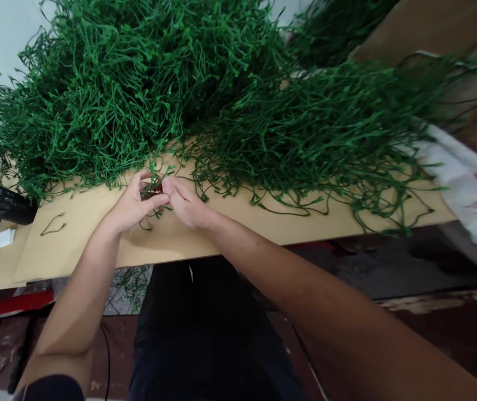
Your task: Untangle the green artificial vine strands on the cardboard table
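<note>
My left hand point(133, 205) is curled in a C shape around a few thin green plastic-looking stems point(153, 188) with small forked tips. Facing it, my right hand point(186, 205) has its fingers pressed together on the same stems, close to my left thumb. Both hands are just above the cardboard sheet point(83, 239). Behind my left hand rises a big tangled heap of green stems point(108, 94). A second, lower pile of stems point(305, 133) spreads out to the right. The fingertips of my right hand are partly hidden.
A black bottle point(2, 199) lies at the left edge, with a small white piece point(4, 238) near it. One loose forked stem point(53, 224) rests on the cardboard. A white and red bag point(472, 189) and a brown carton point(434, 28) are at the right.
</note>
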A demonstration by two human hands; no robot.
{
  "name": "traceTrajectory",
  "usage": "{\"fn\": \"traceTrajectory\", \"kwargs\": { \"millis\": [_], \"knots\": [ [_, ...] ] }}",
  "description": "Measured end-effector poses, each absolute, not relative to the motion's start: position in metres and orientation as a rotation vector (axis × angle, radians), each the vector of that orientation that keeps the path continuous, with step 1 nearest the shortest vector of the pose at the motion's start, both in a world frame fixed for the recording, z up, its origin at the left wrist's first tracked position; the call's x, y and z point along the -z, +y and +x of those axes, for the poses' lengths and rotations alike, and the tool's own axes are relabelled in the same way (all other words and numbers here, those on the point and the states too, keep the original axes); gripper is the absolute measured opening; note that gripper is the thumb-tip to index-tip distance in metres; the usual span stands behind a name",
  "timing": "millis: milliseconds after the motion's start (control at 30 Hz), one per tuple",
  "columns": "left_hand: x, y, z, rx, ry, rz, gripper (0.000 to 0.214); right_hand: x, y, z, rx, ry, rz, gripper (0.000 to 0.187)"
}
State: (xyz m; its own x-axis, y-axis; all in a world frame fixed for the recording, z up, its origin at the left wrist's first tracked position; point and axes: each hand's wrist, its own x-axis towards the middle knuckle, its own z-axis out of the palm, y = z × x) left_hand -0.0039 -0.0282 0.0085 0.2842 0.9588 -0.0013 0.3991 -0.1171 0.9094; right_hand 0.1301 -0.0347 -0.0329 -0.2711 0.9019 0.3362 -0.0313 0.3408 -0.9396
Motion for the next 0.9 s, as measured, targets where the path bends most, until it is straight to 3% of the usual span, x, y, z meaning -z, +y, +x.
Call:
{"fn": "traceTrajectory", "kwargs": {
  "millis": [133, 300, 633, 767, 900],
  "knots": [
    [-0.009, -0.023, -0.017, -0.849, 1.327, 1.514, 0.033, 0.036, -0.034, 0.132, -0.691, -1.693, -0.836, 0.050],
    [-0.018, -0.024, -0.037, -0.819, 1.245, 1.349, 0.021, 0.039, -0.028, 0.139, -0.485, -1.469, -1.057, 0.035],
    [-0.023, -0.025, -0.049, -0.708, 1.058, 1.306, 0.031, 0.033, -0.028, 0.131, -1.129, -1.549, -0.833, 0.024],
    [-0.022, -0.024, -0.051, -0.648, 1.020, 1.417, 0.036, 0.031, -0.027, 0.133, -1.175, -1.571, -0.846, 0.015],
    [-0.019, -0.022, -0.058, -0.668, 1.049, 1.451, 0.049, 0.032, -0.024, 0.134, -1.192, -1.530, -0.818, 0.018]
  ]
}}
